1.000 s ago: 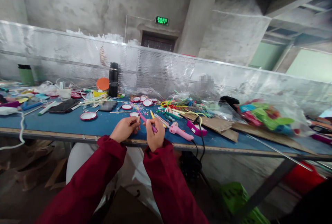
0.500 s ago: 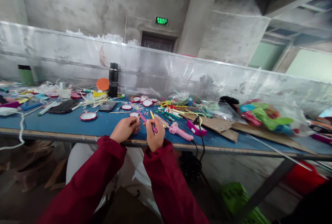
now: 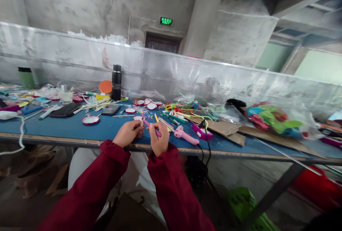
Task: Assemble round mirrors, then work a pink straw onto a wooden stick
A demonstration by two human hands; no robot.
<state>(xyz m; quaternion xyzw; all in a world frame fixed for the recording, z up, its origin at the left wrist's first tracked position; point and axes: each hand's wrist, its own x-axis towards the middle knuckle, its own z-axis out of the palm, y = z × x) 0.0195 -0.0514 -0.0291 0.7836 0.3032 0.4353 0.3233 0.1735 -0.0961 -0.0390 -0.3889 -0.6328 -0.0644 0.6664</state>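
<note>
Above the front edge of the blue table (image 3: pixel 66 129), my left hand (image 3: pixel 127 133) pinches a small pale stick-like piece (image 3: pixel 141 121) upright between thumb and fingers. Close on its right, my right hand (image 3: pixel 159 141) is closed around a slim pink-purple pen-like tool (image 3: pixel 153 128), whose tip points at the pale piece. Whether the two touch I cannot tell. A white lid with a red rim (image 3: pixel 138 118) lies just behind the hands. To the right rests a pink hot glue gun (image 3: pixel 187 136) with a black cable.
Tiny coloured rings (image 3: pixel 145 111), several lids and a heap of coloured pipe-cleaner-like stems (image 3: pixel 197 109) lie behind. A black bottle (image 3: pixel 116 83), a dark phone (image 3: pixel 66 110) and thin sticks are left. Cardboard (image 3: pixel 224 128), a purple box (image 3: pixel 204 133) and a bag of colourful pieces (image 3: pixel 283 118) are right.
Hardly anything differs. My right hand and the pen-like tool have shifted very slightly left; my left hand keeps its pinch on the pale piece.
</note>
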